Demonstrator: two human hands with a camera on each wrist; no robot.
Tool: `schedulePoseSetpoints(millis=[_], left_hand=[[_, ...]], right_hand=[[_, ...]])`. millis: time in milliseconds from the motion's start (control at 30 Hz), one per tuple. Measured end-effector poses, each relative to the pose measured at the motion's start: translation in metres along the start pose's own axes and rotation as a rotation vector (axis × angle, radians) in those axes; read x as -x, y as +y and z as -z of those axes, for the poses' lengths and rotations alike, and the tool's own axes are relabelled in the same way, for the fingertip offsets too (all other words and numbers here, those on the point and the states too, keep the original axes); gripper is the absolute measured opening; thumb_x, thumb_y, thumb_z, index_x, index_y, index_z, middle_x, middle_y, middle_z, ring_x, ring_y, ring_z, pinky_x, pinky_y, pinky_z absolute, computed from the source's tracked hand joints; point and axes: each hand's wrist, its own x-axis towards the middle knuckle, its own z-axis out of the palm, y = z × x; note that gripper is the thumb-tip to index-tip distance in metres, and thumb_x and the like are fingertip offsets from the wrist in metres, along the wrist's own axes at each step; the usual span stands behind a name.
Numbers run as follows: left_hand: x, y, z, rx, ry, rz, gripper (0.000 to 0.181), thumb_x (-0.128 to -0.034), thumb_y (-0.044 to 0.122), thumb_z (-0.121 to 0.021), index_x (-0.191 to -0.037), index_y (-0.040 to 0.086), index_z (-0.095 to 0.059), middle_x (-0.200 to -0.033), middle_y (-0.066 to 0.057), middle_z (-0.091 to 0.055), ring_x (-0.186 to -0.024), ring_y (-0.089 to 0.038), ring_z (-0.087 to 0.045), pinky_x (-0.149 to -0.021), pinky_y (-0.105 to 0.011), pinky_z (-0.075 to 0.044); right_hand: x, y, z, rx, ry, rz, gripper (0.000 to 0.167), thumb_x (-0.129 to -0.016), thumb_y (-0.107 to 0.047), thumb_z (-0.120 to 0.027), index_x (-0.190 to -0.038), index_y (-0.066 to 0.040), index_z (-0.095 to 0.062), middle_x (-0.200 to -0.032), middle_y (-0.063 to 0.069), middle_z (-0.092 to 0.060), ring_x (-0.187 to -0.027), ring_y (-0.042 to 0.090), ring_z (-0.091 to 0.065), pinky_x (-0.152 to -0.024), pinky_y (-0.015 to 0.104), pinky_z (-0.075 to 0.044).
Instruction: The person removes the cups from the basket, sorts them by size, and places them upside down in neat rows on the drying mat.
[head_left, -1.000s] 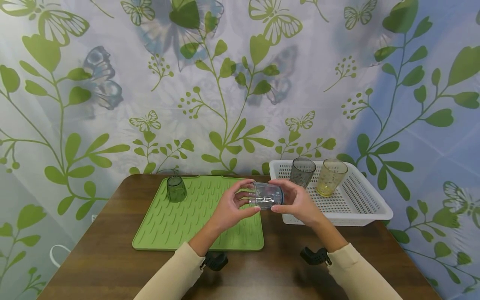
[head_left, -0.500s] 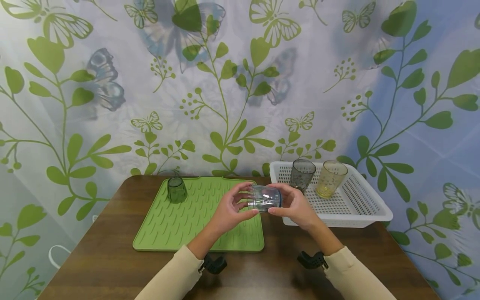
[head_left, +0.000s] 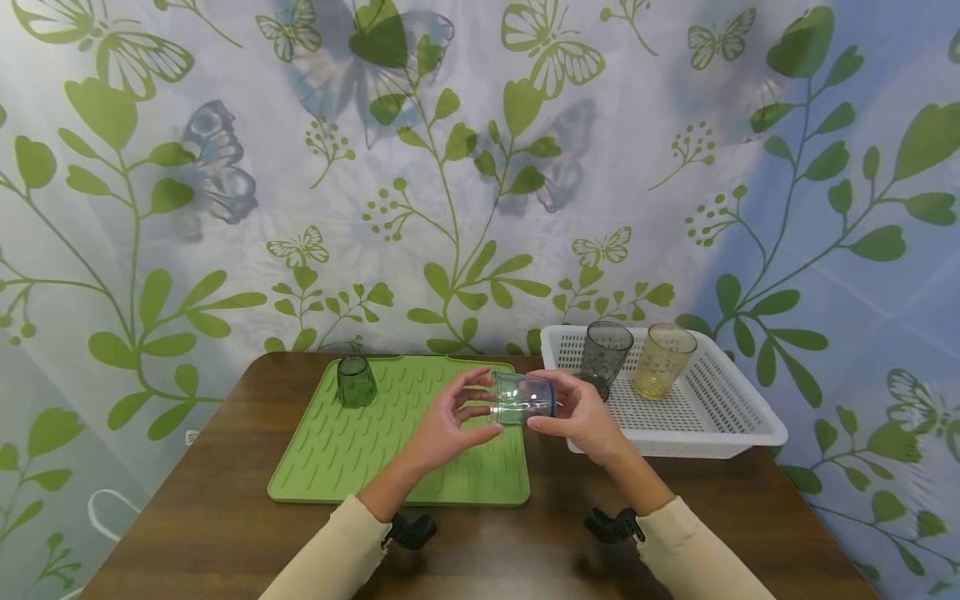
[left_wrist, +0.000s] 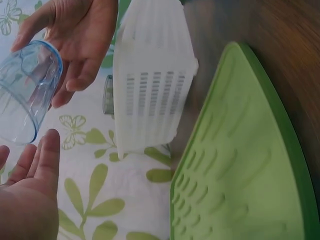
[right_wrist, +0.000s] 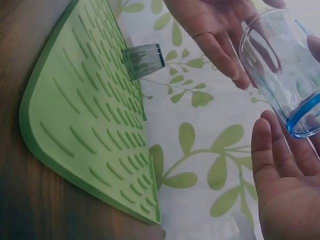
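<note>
In the head view a clear, blue-tinted drinking glass [head_left: 522, 398] lies sideways in the air, its mouth toward the left and its thicker blue base to the right. My right hand [head_left: 581, 414] holds it near the base between thumb and fingers. My left hand [head_left: 453, 417] is at the mouth end, fingers spread. In the left wrist view a small gap shows between the left fingers [left_wrist: 47, 152] and the glass's rim. Below and behind the left hand is a green drying mat [head_left: 397, 442]. On its far left corner a green glass [head_left: 356, 382] stands upside down.
To the right sits a white perforated basket [head_left: 738, 437]. Inside are a grey glass [head_left: 606, 350] and a yellow glass [head_left: 663, 362], both tilted; something dark beside the grey one is partly hidden by my right hand. A patterned curtain [head_left: 450, 167] hangs behind the wooden table [head_left: 495, 550].
Both hands and the glass have shifted slightly left. The left fingers have loosened and drawn back from the mouth end, while the right hand keeps its hold.
</note>
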Motion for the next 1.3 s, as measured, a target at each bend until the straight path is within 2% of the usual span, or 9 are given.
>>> schedulePoseSetpoints(millis=[267, 567, 733, 900, 1100, 1233, 1300], left_hand=[[0.019, -0.008, 0.025, -0.2, 0.025, 0.069, 0.08, -0.0854, 0.015, -0.085, -0.154, 0.02, -0.043, -0.141, -0.012, -0.053, -0.128, -0.031, -0.058, -0.107, -0.04, -0.053], [0.045, -0.014, 0.053, -0.42, 0.097, 0.013, 0.068, -0.0876, 0.018, -0.083, -0.148, 0.013, -0.05, -0.133, -0.011, -0.06, -0.122, -0.029, -0.061, -0.099, -0.042, -0.057], [0.062, -0.016, 0.073, -0.5, 0.146, 0.04, 0.062, -0.0892, 0.019, -0.082, -0.144, 0.015, -0.054, -0.133, -0.008, -0.061, -0.122, -0.027, -0.061, -0.099, -0.046, -0.057], [0.078, -0.02, 0.093, -0.594, 0.175, 0.044, 0.056, -0.0902, 0.018, -0.081, -0.141, 0.011, -0.057, -0.129, -0.008, -0.061, -0.119, -0.028, -0.061, -0.097, -0.047, -0.057], [0.093, -0.021, 0.113, -0.742, 0.18, 0.059, 0.05, -0.0891, 0.015, -0.081, -0.134, 0.007, -0.062, -0.125, -0.007, -0.062, -0.116, -0.028, -0.061, -0.094, -0.047, -0.058], [0.101, -0.023, 0.126, -0.829, 0.17, 0.066, 0.048, -0.0888, 0.015, -0.081, -0.132, 0.004, -0.063, -0.128, -0.01, -0.062, -0.118, -0.032, -0.062, -0.093, -0.05, -0.058], [0.106, -0.024, 0.133, -0.855, 0.166, 0.089, 0.048, -0.0893, 0.016, -0.081, -0.132, 0.003, -0.063, -0.13, -0.013, -0.061, -0.12, -0.035, -0.062, -0.093, -0.052, -0.057]], right_hand=[[-0.003, 0.008, -0.007, -0.023, 0.041, -0.003, 0.065, -0.084, -0.002, -0.083, -0.142, 0.0, -0.054, -0.12, -0.003, -0.068, -0.098, 0.013, -0.07, -0.075, 0.028, -0.062], [-0.008, 0.013, -0.02, -0.054, 0.041, 0.02, 0.067, -0.084, -0.004, -0.084, -0.143, 0.002, -0.053, -0.121, -0.002, -0.068, -0.101, 0.013, -0.071, -0.078, 0.027, -0.061], [-0.012, 0.02, -0.026, -0.065, 0.046, 0.03, 0.068, -0.084, -0.003, -0.083, -0.143, 0.005, -0.051, -0.124, 0.003, -0.068, -0.106, 0.013, -0.07, -0.081, 0.026, -0.061], [-0.016, 0.025, -0.033, -0.079, 0.052, 0.026, 0.07, -0.083, -0.002, -0.083, -0.143, 0.009, -0.048, -0.125, 0.004, -0.068, -0.106, 0.013, -0.07, -0.082, 0.026, -0.061], [-0.02, 0.028, -0.042, -0.117, 0.075, -0.003, 0.069, -0.082, -0.003, -0.085, -0.142, 0.004, -0.052, -0.121, 0.003, -0.067, -0.106, 0.014, -0.069, -0.083, 0.025, -0.061], [-0.024, 0.031, -0.047, -0.127, 0.098, -0.019, 0.07, -0.081, -0.005, -0.086, -0.143, 0.002, -0.053, -0.125, 0.012, -0.063, -0.114, 0.023, -0.066, -0.087, 0.025, -0.06], [-0.026, 0.033, -0.049, -0.14, 0.101, -0.024, 0.071, -0.081, -0.007, -0.087, -0.143, 0.002, -0.053, -0.125, 0.012, -0.062, -0.114, 0.023, -0.065, -0.087, 0.025, -0.06]])
